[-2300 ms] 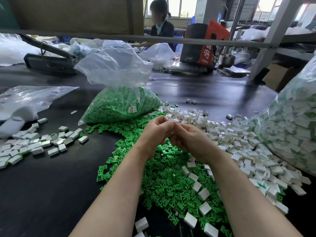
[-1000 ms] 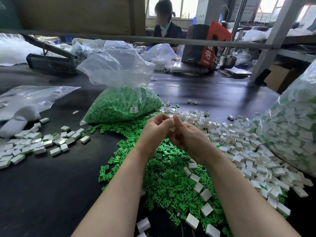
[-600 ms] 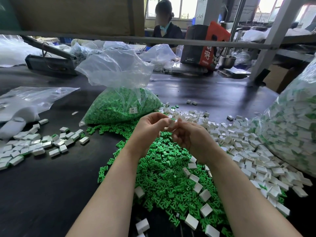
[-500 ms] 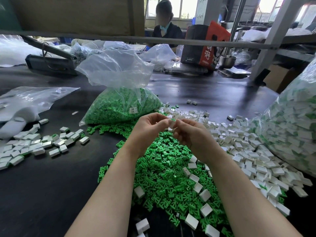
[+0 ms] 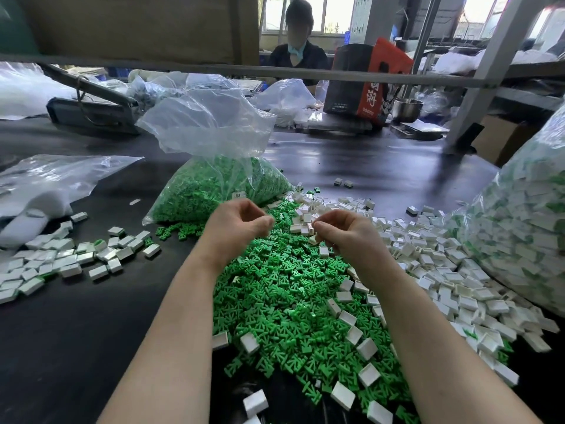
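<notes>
White housing (image 5: 310, 228) is being pinched at the fingertips of the right hand (image 5: 347, 237), which is hovering knuckles-up at 1 o'clock over the green clips (image 5: 284, 301); the piece is looking too small to tell its long axis. Left hand (image 5: 241, 224) is hovering apart at 11 o'clock, fingers curling inward, and I cannot tell whether it is holding anything

I pinch a small boxy white cap (image 5: 311, 226) at the fingertips of my right hand (image 5: 342, 234), just above the pile. Under it the green clips (image 5: 290, 301) lie loose in a wide heap, with more white caps (image 5: 428, 264) scattered across and right of them.
</notes>
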`<state>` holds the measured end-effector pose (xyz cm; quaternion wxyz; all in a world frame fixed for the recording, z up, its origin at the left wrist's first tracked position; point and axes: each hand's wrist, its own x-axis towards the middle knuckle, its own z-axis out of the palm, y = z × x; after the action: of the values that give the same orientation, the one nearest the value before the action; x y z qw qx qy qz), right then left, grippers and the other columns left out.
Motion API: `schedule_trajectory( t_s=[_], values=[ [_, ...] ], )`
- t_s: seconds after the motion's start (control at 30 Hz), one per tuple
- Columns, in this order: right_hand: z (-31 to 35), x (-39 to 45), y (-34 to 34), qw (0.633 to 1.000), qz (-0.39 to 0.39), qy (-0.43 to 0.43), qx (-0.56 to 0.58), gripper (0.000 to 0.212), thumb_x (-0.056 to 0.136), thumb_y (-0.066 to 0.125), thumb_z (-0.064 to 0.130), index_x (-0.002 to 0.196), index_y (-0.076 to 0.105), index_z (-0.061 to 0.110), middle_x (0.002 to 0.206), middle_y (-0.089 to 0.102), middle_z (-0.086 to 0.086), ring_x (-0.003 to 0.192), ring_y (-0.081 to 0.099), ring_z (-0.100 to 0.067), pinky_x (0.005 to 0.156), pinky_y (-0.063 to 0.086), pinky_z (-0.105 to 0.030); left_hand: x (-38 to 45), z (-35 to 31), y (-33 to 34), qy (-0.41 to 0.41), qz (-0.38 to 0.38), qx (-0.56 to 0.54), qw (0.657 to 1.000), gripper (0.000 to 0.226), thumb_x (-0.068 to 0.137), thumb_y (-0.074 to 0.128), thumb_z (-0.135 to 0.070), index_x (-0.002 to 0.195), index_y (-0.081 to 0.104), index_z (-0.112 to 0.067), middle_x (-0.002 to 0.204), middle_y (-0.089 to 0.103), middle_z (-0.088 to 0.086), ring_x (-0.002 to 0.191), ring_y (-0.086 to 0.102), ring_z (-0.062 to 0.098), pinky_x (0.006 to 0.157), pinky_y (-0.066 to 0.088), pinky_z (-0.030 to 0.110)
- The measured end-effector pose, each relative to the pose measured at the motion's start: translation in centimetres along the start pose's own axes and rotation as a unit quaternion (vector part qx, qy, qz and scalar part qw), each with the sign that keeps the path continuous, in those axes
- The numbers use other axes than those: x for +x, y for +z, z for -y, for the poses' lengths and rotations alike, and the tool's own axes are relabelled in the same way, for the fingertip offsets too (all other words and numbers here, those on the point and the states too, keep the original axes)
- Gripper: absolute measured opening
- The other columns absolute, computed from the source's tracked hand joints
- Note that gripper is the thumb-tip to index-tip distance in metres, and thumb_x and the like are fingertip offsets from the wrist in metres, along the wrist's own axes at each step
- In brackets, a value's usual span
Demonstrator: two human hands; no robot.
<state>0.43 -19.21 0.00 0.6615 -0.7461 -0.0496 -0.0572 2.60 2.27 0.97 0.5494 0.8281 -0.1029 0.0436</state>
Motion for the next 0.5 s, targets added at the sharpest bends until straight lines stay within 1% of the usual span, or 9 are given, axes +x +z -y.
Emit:
schedule_trajectory(
  t_s=[0.03, 0.1, 0.13, 0.2, 0.27, 0.33, 0.43, 0.47, 0.5],
  values=[
    [0.1, 0.0, -0.1, 1.000, -0.015, 0.001, -0.020, 0.007, 0.091, 0.066, 0.006, 0.085, 0.066, 0.011, 0.065, 0.066, 0.001, 0.052, 0.056, -0.001, 0.047, 0.042, -0.012, 0.1, 0.6, -0.9, -0.016, -0.043, 0.026, 0.999, 0.015, 0.083, 0.075, -0.026, 0.088, 0.065, -0.015, 0.084, 0.071, 0.004, 0.081, 0.067, 0.018, 0.071, 0.055, 0.031],
    [0.0, 0.1, -0.4, 0.997, -0.050, 0.002, -0.063, 0.006, 0.091, 0.065, 0.007, 0.086, 0.067, 0.010, 0.071, 0.067, -0.004, 0.059, 0.058, -0.008, 0.049, 0.045, -0.014, 0.1, 1.7, -2.6, -0.058, -0.138, 0.075, 0.986, 0.015, 0.082, 0.076, -0.024, 0.086, 0.064, -0.015, 0.086, 0.069, 0.004, 0.083, 0.065, 0.021, 0.070, 0.054, 0.033],
    [0.0, 0.2, -0.7, 0.994, -0.067, -0.001, -0.088, 0.005, 0.092, 0.065, 0.008, 0.087, 0.066, 0.009, 0.075, 0.068, -0.007, 0.063, 0.060, -0.013, 0.052, 0.048, -0.016, 0.1, 2.2, -3.4, -0.081, -0.181, 0.120, 0.973, 0.015, 0.081, 0.076, -0.023, 0.085, 0.064, -0.015, 0.088, 0.069, 0.005, 0.085, 0.065, 0.025, 0.071, 0.052, 0.033],
    [-0.3, 0.3, -1.2, 0.982, -0.099, -0.009, -0.161, 0.005, 0.092, 0.064, 0.009, 0.087, 0.066, 0.008, 0.080, 0.067, -0.010, 0.070, 0.061, -0.020, 0.057, 0.050, -0.024, -0.2, 3.3, -4.9, -0.139, -0.238, 0.214, 0.937, 0.014, 0.081, 0.074, -0.022, 0.088, 0.066, -0.014, 0.095, 0.070, 0.011, 0.092, 0.063, 0.031, 0.076, 0.048, 0.035],
    [-0.7, 0.3, -1.7, 0.962, -0.119, -0.018, -0.244, 0.007, 0.091, 0.065, 0.011, 0.084, 0.065, 0.013, 0.079, 0.066, -0.006, 0.072, 0.062, -0.021, 0.061, 0.052, -0.031, -0.7, 4.0, -5.7, -0.206, -0.262, 0.263, 0.906, 0.014, 0.081, 0.069, -0.019, 0.094, 0.067, -0.015, 0.103, 0.069, 0.014, 0.099, 0.062, 0.036, 0.078, 0.046, 0.037],
    [-0.8, 0.3, -1.9, 0.946, -0.116, -0.023, -0.301, 0.007, 0.090, 0.066, 0.013, 0.084, 0.065, 0.017, 0.080, 0.067, -0.004, 0.074, 0.064, -0.021, 0.066, 0.055, -0.035, -1.1, 4.5, -6.1, -0.259, -0.272, 0.297, 0.878, 0.021, 0.081, 0.065, -0.017, 0.102, 0.066, -0.014, 0.109, 0.067, 0.016, 0.105, 0.060, 0.039, 0.083, 0.046, 0.041],
    [-0.8, 0.2, -1.5, 0.928, -0.087, -0.032, -0.360, 0.004, 0.090, 0.067, 0.018, 0.087, 0.068, 0.020, 0.085, 0.070, -0.001, 0.072, 0.063, -0.012, 0.061, 0.049, -0.023, -1.4, 4.6, -6.1, -0.293, -0.294, 0.339, 0.844, 0.030, 0.081, 0.061, -0.014, 0.110, 0.063, -0.012, 0.112, 0.064, 0.019, 0.109, 0.058, 0.042, 0.088, 0.042, 0.043],
    [-0.8, 0.1, -1.2, 0.920, -0.080, -0.033, -0.383, 0.002, 0.090, 0.068, 0.021, 0.088, 0.069, 0.020, 0.086, 0.070, 0.000, 0.073, 0.063, -0.012, 0.063, 0.050, -0.024, -1.5, 4.5, -6.1, -0.298, -0.295, 0.354, 0.836, 0.032, 0.081, 0.060, -0.014, 0.113, 0.062, -0.011, 0.114, 0.064, 0.020, 0.111, 0.057, 0.042, 0.089, 0.041, 0.043],
    [-0.8, 0.0, -1.0, 0.909, -0.076, -0.033, -0.408, 0.007, 0.090, 0.068, 0.026, 0.090, 0.070, 0.019, 0.087, 0.070, 0.000, 0.077, 0.064, -0.015, 0.068, 0.053, -0.027, -1.5, 4.4, -6.1, -0.301, -0.294, 0.369, 0.829, 0.034, 0.081, 0.061, -0.015, 0.115, 0.061, -0.011, 0.116, 0.063, 0.020, 0.113, 0.056, 0.042, 0.090, 0.041, 0.043]
  ],
)
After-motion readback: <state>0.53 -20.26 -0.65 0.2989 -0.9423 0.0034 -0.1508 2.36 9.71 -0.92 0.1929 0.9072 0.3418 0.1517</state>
